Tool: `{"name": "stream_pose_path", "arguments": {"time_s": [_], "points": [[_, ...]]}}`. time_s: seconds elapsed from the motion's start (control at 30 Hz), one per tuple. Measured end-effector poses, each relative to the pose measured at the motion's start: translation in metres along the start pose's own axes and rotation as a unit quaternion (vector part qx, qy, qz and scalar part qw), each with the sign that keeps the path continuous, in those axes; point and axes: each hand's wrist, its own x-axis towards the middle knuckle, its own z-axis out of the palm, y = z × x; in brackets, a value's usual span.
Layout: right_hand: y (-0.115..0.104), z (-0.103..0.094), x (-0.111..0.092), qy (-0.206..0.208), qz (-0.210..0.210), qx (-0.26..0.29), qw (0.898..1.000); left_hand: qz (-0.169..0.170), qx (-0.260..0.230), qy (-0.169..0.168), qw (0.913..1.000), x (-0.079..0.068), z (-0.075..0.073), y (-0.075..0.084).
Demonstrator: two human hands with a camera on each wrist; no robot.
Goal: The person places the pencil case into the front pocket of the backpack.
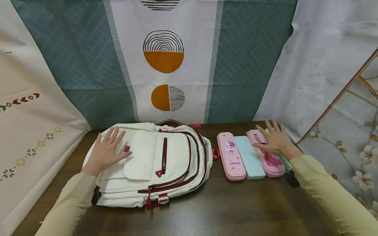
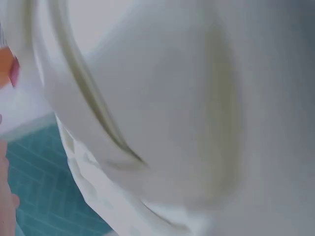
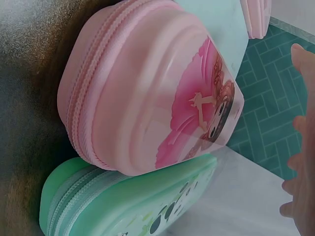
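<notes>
- Your left hand (image 1: pixel 107 152) is free, its fingers spread and straight, over the left part of the white backpack (image 1: pixel 140 157); you cannot tell from these views whether it touches the fabric.
- The backpack lies flat on the left of the dark brown table (image 1: pixel 189 216), its front pocket facing up, with dark red zips and a short red zip pull (image 1: pixel 159 173).
- Your right hand (image 1: pixel 273 141) is released too, fingers extended and parted, above the far end of the pink princess case (image 1: pixel 273 165); the right wrist view shows your fingers at its edge, clear of any grip.
- To the right of the backpack, you have four cases in a row: the pink bunny case (image 1: pixel 231 160), the pale blue case (image 1: pixel 251 159), the princess case, then the green case (image 3: pixel 147 206).
- The green case lies just beside the princess case, and in the head view your right hand and sleeve (image 1: pixel 322 186) partly cover it.
- Behind the table you face a hanging cloth (image 1: pixel 251 59) with teal panels and orange half circles.
</notes>
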Motion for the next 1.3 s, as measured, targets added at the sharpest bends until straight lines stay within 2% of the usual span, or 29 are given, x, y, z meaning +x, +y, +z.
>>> {"name": "stream_pose_path", "arguments": {"time_s": [0.2,0.4,0.53,0.7,0.83,0.97,1.17,1.3], "points": [[-0.001,0.001,0.000,0.010,-0.008,-0.002,1.000,0.034,-0.005,0.009,0.9994,0.021,-0.001,0.032],[-0.002,0.002,0.001,-0.001,-0.013,0.002,1.000,0.094,-0.032,0.021,0.9948,0.037,0.000,0.080],[-0.006,0.000,0.001,-0.011,-0.018,0.016,1.000,0.111,-0.069,0.010,0.9914,0.046,0.003,0.110],[-0.010,0.000,0.005,-0.003,-0.038,0.040,0.998,0.103,-0.118,-0.003,0.9876,0.057,0.008,0.137],[-0.015,0.002,0.007,0.004,-0.051,0.047,0.998,0.094,-0.137,-0.019,0.9859,0.061,0.015,0.155],[-0.020,0.000,0.009,0.002,-0.056,0.051,0.997,0.083,-0.139,-0.037,0.9861,0.060,0.023,0.173],[-0.025,0.001,0.011,0.002,-0.063,0.069,0.996,0.049,-0.135,-0.086,0.9859,0.058,0.030,0.195],[-0.027,0.003,0.011,0.006,-0.068,0.065,0.996,0.040,-0.130,-0.097,0.9860,0.056,0.031,0.205]]}}
